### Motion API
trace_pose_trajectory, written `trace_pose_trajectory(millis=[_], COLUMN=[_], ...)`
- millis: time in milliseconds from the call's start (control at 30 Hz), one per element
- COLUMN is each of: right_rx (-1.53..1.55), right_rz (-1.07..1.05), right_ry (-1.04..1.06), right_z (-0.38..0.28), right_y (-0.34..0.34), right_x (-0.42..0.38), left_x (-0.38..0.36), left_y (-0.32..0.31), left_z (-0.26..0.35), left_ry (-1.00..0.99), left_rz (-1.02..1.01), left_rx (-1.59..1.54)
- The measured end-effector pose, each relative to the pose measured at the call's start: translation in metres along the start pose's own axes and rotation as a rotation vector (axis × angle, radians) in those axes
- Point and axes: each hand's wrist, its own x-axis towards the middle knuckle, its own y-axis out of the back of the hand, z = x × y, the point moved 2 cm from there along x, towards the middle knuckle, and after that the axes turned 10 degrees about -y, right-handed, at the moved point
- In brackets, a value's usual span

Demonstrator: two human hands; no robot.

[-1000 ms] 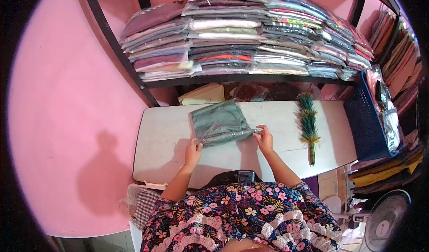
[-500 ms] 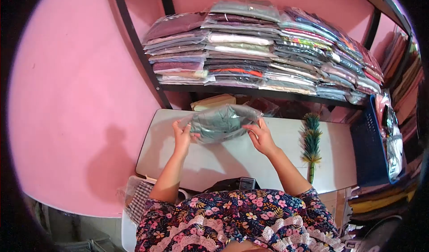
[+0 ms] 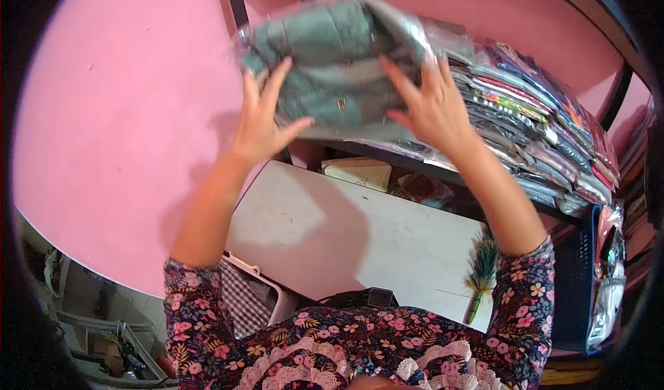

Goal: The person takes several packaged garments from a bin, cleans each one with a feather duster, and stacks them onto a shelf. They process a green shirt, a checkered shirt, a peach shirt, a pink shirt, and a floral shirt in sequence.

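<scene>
A folded grey-green garment in a clear plastic bag (image 3: 332,79) is held up in front of the shelf, slightly blurred. A small metallic button shows near its lower middle. My left hand (image 3: 266,117) grips the bag's left side, thumb and fingers over its near face. On the opposite side, my right hand (image 3: 439,106) holds the right edge with spread fingers. Behind the bag, stacks of bagged folded clothes (image 3: 546,137) line the shelf; the bag hides the left stacks.
Below stands a white table (image 3: 297,217) with a green feathery duster (image 3: 481,272) at its right. A blue basket (image 3: 577,279) of bagged items is beyond it. Checked cloth (image 3: 245,296) lies in a white container at lower left. The dark shelf post (image 3: 235,3) rises at upper left.
Both hands have lifted the bagged garment from above the table up to the shelf stacks, tilting its broad face toward me. The camera view has also shifted.
</scene>
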Motion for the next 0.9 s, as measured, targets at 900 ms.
trace_pose_trajectory(millis=[900], right_rx=[-0.201], right_rz=[-0.622], right_ry=[-0.424], right_z=[0.041], right_y=[-0.257], right_x=[0.232], left_x=[0.139], left_y=[-0.129], left_z=[-0.329], left_ry=[0.385], left_rz=[-0.383], left_rx=[0.086])
